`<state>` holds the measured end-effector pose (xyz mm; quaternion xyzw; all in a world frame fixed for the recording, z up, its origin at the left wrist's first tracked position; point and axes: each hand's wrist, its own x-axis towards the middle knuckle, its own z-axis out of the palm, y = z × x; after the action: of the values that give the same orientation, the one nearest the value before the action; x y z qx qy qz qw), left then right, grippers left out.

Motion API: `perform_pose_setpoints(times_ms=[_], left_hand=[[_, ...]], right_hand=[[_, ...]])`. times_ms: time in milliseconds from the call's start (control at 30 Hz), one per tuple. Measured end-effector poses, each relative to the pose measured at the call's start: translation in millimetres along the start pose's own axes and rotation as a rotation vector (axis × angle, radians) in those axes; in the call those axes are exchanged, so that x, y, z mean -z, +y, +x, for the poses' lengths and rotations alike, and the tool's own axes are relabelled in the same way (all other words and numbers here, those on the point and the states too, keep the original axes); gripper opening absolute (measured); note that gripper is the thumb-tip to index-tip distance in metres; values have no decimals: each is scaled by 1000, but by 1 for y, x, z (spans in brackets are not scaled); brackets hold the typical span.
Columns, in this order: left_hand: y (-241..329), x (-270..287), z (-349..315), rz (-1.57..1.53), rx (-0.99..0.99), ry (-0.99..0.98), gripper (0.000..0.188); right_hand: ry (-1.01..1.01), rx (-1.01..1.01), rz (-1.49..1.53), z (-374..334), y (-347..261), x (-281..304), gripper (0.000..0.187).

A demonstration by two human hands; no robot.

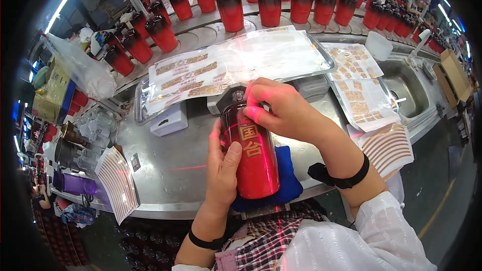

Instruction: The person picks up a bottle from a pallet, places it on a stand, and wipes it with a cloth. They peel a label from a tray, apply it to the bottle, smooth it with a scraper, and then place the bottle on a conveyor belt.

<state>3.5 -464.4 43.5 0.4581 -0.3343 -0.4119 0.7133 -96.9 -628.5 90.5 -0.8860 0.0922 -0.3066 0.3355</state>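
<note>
A glossy bottle (pixel 255 170), red below and black toward its neck, leans in front of me with gold lettering on its face. My left hand (pixel 223 173) wraps its left side, thumb across the front. At the bottle's upper front, my right hand (pixel 281 110) has its fingers bent and pinched together against the surface; whatever may be between them is hidden. Beneath the bottle lies a folded blue cloth (pixel 288 173). Behind its neck stands a dark angular holder (pixel 232 92). Red laser lines cross the bottle and my right fingers.
Beyond my hands, a metal tray (pixel 329 62) bears white sheets of gold decals. More decal sheets (pixel 359 98) lie right, beside a sink (pixel 409 90). Striped sheets (pixel 116 183) overhang the counter edge. Several red-black bottles (pixel 269 5) line the conveyor behind. A white box (pixel 169 119) sits under the tray.
</note>
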Motion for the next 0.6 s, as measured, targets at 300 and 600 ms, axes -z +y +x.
perform_pose_setpoints(times_ms=[300,600], left_hand=[[-4,4,3,45,-29,4,70],[2,-1,3,54,-5,-10,76]], right_hand=[[8,3,-13,1,1,-2,13],[-14,-6,-29,3,0,2,16]])
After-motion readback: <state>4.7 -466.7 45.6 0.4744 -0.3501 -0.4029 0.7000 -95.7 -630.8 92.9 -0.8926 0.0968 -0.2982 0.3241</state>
